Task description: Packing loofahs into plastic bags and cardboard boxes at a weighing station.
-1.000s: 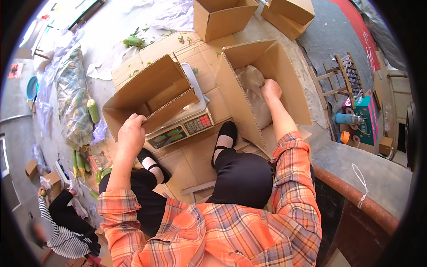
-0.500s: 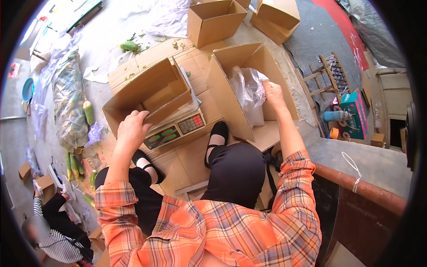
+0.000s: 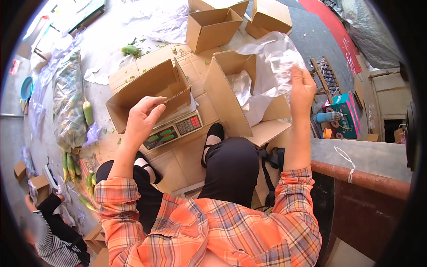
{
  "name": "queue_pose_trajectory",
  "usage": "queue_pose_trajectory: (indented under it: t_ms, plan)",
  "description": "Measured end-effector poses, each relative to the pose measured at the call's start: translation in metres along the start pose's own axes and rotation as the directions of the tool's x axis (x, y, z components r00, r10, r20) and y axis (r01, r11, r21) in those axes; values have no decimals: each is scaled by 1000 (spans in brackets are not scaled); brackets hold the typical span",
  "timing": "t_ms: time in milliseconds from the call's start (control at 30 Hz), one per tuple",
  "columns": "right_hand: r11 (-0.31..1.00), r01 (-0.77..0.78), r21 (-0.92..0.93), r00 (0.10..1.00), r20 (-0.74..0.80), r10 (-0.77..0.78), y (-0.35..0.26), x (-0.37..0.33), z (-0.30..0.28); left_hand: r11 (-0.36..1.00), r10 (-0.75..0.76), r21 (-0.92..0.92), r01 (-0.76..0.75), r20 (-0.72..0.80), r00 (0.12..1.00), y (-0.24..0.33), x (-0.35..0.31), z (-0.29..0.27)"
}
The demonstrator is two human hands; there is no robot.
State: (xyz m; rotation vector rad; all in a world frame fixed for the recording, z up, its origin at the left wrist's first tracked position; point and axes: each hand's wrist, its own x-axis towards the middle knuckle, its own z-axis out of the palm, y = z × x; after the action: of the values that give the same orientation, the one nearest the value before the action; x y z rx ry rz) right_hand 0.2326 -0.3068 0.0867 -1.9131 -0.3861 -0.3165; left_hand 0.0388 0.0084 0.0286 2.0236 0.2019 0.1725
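Note:
My right hand [image 3: 303, 91] is closed on the edge of a clear plastic bag [image 3: 272, 62], raised over the right side of an open cardboard box [image 3: 224, 95]. The bag's lower part still lies inside that box. My left hand [image 3: 145, 116] hovers at the near edge of another open cardboard box [image 3: 147, 86], its thumb and fingers apart and nothing visible in them. That box sits on a digital scale [image 3: 174, 132] with a red and grey keypad; I see no contents in the part of it that shows.
Other cardboard boxes [image 3: 213, 29] stand at the far side. Bagged green vegetables [image 3: 70, 100] lie at left, with loose ones [image 3: 88, 112] beside them. A small stool [image 3: 327, 78] and a blue bottle [image 3: 328, 116] are at right. Another person [image 3: 60, 231] works at lower left.
My right hand has lifted the plastic bag up and to the right, stretching it above the box rim. My left hand has shifted up and right along the box on the scale.

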Motion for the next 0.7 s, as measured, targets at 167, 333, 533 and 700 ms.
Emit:
queue_pose_trajectory:
  t_ms: [167,333,533,700]
  plan:
    - [866,271,420,734,493,-468,-65,-44,77,766,-110,-596,242,248,962,11,2,0]
    - [760,553,341,278,785,-554,-72,-87,127,515,-52,-787,339,366,929,26,4,-3]
    - [857,365,363,241,853,-463,-66,-80,122,678,-228,-680,279,166,959,0,0,-14]
    - [982,-189,-9,638,759,130,-21,-35,95,706,-315,-692,151,-116,942,3,-3,-30]
